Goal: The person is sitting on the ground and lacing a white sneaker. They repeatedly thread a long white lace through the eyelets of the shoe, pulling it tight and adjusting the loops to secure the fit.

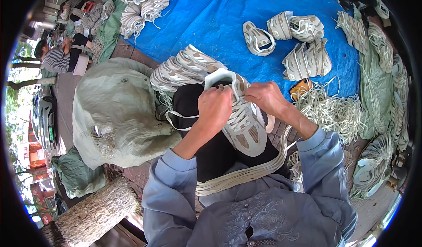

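A white and beige sneaker upper (251,139) rests across my lap, toe toward me, with a white shoelace (238,117) criss-crossed over its front. My left hand (215,104) is closed at the left side of the shoe's opening. It pinches a lace end, and a loop of lace hangs out to its left. At the right side of the opening, my right hand (266,97) is closed, its fingertips pressed together by the upper eyelets; they hide what they grip. A bundle of loose cream laces (246,176) lies over my thighs below the toe.
Nested shoe uppers (187,69) stand just beyond my left hand. More uppers (307,60) lie on a blue tarp (202,14). A tangled lace pile (327,108) is at right, a large pale sack (118,110) at left. A tree trunk (94,214) stands lower left; a person (63,58) sits farther off.
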`<state>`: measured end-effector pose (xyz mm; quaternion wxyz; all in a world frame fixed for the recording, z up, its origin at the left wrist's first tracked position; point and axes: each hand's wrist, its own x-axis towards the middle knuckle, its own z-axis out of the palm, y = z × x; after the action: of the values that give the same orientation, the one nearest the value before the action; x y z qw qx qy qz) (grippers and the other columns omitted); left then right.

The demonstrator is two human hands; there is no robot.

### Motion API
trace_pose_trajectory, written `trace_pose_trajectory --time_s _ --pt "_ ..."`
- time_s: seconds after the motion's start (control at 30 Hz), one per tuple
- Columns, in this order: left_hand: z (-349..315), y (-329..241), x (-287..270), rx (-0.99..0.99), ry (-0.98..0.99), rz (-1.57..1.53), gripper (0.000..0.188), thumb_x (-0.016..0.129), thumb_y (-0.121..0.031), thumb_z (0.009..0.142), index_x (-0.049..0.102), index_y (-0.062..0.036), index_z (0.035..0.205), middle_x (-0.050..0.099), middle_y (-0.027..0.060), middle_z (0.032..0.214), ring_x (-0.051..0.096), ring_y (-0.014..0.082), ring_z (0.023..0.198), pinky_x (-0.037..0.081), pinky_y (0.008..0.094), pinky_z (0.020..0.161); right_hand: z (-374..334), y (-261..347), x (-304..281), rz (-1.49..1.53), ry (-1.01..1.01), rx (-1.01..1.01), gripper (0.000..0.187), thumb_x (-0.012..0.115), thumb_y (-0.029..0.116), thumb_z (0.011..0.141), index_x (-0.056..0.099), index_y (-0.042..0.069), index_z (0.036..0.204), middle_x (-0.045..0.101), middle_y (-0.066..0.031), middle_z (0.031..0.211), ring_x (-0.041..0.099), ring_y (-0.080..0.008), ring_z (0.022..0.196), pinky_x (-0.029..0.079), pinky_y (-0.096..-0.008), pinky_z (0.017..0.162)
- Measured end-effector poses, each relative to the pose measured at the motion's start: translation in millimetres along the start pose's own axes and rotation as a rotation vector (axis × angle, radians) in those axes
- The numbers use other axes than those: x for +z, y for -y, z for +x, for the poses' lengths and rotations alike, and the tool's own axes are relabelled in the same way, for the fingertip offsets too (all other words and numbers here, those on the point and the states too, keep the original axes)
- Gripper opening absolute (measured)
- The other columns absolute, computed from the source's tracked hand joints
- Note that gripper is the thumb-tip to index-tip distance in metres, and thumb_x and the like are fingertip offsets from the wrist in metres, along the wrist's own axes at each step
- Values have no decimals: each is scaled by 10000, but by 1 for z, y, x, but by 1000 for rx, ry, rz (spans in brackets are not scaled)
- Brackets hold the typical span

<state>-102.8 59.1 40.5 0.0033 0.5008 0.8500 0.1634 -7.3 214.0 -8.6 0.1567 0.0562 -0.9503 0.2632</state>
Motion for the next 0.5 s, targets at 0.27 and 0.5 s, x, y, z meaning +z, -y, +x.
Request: trace_pose_trajectory --time_s 0.27,0.5 --pt "7 2 6 -216 162 -213 104 554 -142 715 652 -120 742 602 97 649 590 282 627 460 357 575 12 0 -11 -203 -21 -198 61 553 79 623 512 59 583 531 -72 593 572 -224 535 459 -338 445" --pt "8 5 7 -258 189 -322 118 526 -144 719 643 -122 718 592 101 641 580 295 619 453 379 566 14 1 -10 -259 27 -255 70 553 102 600 493 76 575 476 -43 588 546 -188 541 446 -324 468"
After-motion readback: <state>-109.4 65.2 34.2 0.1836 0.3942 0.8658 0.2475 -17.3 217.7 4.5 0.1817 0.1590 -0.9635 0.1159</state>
